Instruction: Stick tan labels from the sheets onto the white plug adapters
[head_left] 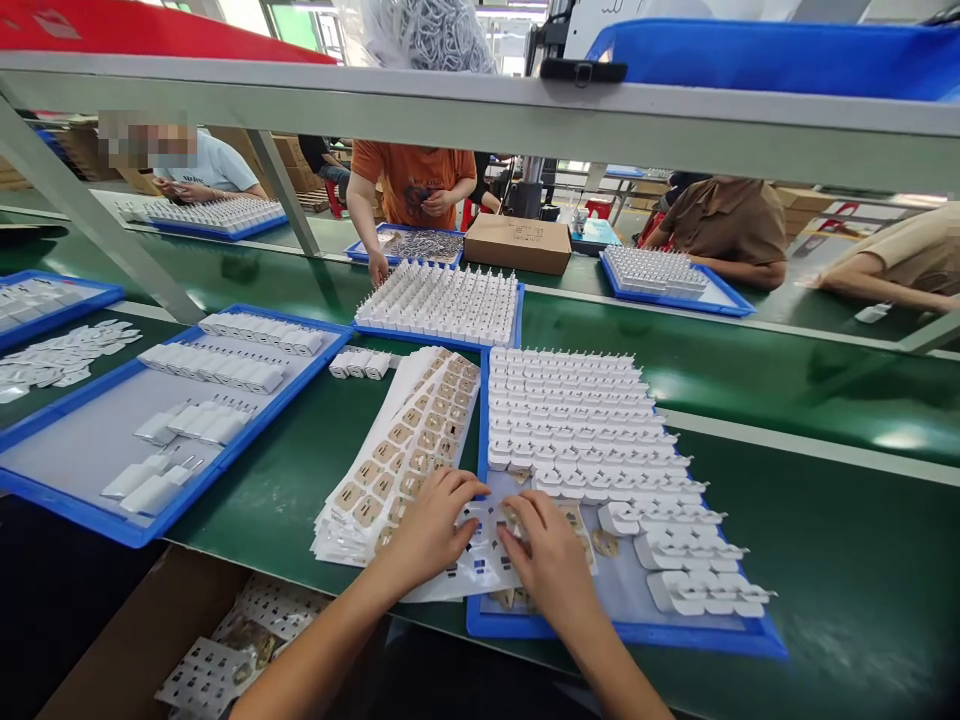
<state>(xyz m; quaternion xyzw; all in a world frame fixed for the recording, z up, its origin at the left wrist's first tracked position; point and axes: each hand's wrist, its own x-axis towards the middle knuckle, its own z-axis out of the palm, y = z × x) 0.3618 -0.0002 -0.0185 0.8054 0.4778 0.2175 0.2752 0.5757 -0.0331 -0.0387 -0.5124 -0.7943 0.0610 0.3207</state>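
In the head view, our left hand (442, 515) and right hand (547, 545) are on a label sheet (486, 560), which overlaps the near-left part of a blue tray (630, 628) of white plugs (577, 410). We cannot tell whether either hand pinches it. Beside it lies a label stack (394, 440). Our fingers hide some of the sheet; a shelf beam (480, 108) hides the head of a person in orange (412, 185).
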